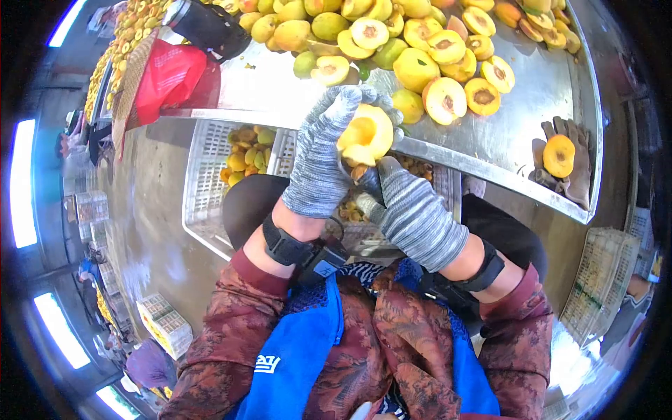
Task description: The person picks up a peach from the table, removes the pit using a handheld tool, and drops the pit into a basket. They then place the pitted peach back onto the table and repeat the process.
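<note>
My left hand (323, 154), in a grey striped knit glove, is closed around a yellow peach half (367, 133) with its hollowed cut side facing up. Close below it, my gloved right hand (423, 217) grips a small dark-handled tool (369, 183), whose working end meets the lower edge of the fruit. Something brown, like a peach stone (359, 171), shows at that spot; the fingers partly cover it. Both hands are just in front of the metal table's near edge. A heap of halved and whole peaches (420, 70) lies beyond them on the table.
The metal table (518, 150) has a raised rim. At its right corner, a peach half (558, 155) rests on a brown glove (578, 164). Beneath are plastic crates (198, 168) with peaches. A straw hat with red cloth (164, 77) is at left. Another crate (600, 280) stands right.
</note>
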Motion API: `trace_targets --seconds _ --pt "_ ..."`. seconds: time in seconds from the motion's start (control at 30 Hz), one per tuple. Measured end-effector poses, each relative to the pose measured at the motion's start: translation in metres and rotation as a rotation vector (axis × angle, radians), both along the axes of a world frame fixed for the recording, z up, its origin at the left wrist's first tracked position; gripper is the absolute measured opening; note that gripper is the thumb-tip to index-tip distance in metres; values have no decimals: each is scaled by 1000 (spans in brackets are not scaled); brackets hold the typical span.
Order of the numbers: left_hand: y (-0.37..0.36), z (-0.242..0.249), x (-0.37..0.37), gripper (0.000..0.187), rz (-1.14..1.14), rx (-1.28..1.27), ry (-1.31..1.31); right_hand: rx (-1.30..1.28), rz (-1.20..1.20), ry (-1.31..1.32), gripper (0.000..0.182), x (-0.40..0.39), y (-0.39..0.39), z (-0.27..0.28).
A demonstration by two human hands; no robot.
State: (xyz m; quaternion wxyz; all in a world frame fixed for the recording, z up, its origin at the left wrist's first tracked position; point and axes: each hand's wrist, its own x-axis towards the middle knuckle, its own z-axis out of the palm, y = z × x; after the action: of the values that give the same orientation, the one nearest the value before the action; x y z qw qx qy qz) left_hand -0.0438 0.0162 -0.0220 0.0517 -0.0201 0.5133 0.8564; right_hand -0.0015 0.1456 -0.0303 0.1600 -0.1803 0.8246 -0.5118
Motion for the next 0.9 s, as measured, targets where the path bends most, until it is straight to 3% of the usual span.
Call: trace_targets --seconds 0.03,0.07,0.13,0.2,0.27,0.3,0.33,0.4,0.43,0.47,0.5,0.53,0.6,0.7,0.77,0.83,0.9 --pt "-4 -8 1 24 47 -263 139 134 18 128 34 -1 -1 -6" --pt "-9 -13 2 24 59 -263 147 268 36 255 33 -2 -1 -9" --pt "-17 -14 3 21 155 -856 474 284 60 294 31 -2 2 -11" --pt "-17 -5 5 21 135 -794 457 260 63 338 30 -4 0 -22" --pt "-15 -3 7 22 147 -514 241 290 83 376 28 -4 -1 -22" --pt "-23 -9 11 21 207 -715 330 367 121 449 24 -3 0 -19" --pt "-26 -7 9 21 218 -713 336 443 159 521 20 -2 0 -17" --pt "-35 0 3 22 312 -380 136 465 181 550 17 1 -1 -21" --pt "-53 -2 1 29 382 -539 164 573 271 488 17 1 -1 -21" --pt "-74 12 8 24 291 -429 165 681 355 423 17 1 1 -24" --pt "-95 12 11 22 440 -845 296 730 380 432 14 2 5 -33" --pt "-116 18 14 21 483 -469 251 735 367 436 14 1 7 -33" --pt "-152 29 16 20 514 -800 38 734 335 514 14 0 10 -32" --pt "-176 15 -2 21 569 -839 90 774 372 469 15 -1 13 -32" --pt "-157 17 -21 27 413 -1357 236 779 407 440 17 -2 11 -37" --pt "-128 4 -51 32 217 -1430 127 776 417 424 17 -2 9 -47" --pt "-104 -11 -86 46 84 -1719 90 690 383 498 19 0 9 -33"
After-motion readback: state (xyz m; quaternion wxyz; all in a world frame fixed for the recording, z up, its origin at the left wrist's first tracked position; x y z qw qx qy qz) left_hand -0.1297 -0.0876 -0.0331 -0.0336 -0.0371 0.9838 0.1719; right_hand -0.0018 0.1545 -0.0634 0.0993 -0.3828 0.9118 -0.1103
